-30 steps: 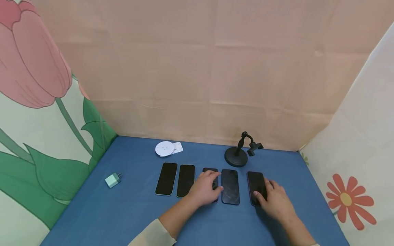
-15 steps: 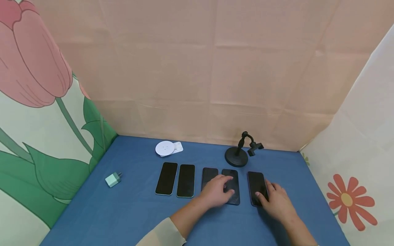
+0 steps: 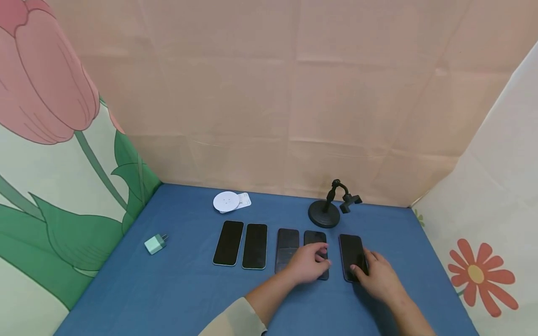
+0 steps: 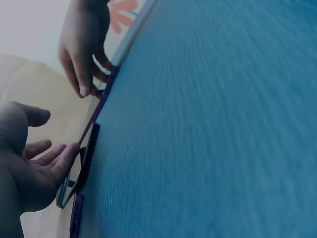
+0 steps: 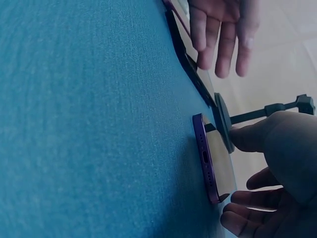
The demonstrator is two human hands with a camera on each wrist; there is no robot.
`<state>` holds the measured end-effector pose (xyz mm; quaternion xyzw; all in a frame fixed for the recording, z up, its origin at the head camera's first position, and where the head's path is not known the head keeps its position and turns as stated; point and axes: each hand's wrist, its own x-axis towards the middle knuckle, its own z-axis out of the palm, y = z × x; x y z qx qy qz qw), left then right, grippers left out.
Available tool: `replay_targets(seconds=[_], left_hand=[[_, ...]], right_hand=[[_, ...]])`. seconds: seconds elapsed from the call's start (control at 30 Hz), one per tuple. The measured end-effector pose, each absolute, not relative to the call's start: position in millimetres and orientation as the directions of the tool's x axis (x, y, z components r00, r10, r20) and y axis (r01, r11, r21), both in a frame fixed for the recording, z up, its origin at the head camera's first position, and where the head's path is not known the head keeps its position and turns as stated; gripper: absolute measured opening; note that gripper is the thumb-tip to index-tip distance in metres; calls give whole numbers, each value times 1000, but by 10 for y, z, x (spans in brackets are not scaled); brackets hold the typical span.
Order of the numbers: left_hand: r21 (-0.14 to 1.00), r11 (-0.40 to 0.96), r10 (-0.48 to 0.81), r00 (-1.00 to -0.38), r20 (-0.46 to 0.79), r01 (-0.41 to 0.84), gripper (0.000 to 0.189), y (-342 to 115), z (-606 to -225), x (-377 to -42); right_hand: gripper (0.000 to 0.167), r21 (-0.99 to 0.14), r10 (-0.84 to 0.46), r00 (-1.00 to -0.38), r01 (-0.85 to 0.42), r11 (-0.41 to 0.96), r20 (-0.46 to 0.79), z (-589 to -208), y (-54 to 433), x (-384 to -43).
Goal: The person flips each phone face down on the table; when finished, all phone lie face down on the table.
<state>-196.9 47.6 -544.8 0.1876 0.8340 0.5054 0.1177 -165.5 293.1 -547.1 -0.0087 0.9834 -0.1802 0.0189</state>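
Note:
Several smartphones lie screen up in a row. In the head view my left hand (image 3: 308,264) is over the fourth smartphone (image 3: 315,236) from the left, hiding its middle. Its thumb stands apart from the loosely bent fingers, as the left wrist view shows. My right hand (image 3: 380,276) is at the right side of the purple-edged smartphone (image 3: 351,257) at the row's right end. Its thumb reaches over the screen's lower right, and its fingertips are at the right edge. In the right wrist view that thumb (image 5: 252,137) is spread away from the fingers, with neither hand gripping.
Left in the row are two smartphones, one black (image 3: 228,243) and another beside it (image 3: 254,246), then a greyer one (image 3: 287,249). Behind stand a black phone stand (image 3: 324,213) and a white disc (image 3: 226,201) over a white card. A charger plug (image 3: 155,244) lies far left on the blue cloth (image 3: 168,298).
My left hand has moved right, from over the third smartphone to over the fourth, uncovering the third. The right hand stays by the last smartphone.

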Motion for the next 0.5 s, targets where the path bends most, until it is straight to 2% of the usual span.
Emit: replay_targets(seconds=[0.5], left_hand=[[937,342,499,-859,-114,75,58,674,-5453,-1969]], right_hand=[[77,-378,-11,-998,14,926,-63,-5426,2904,-1672]])
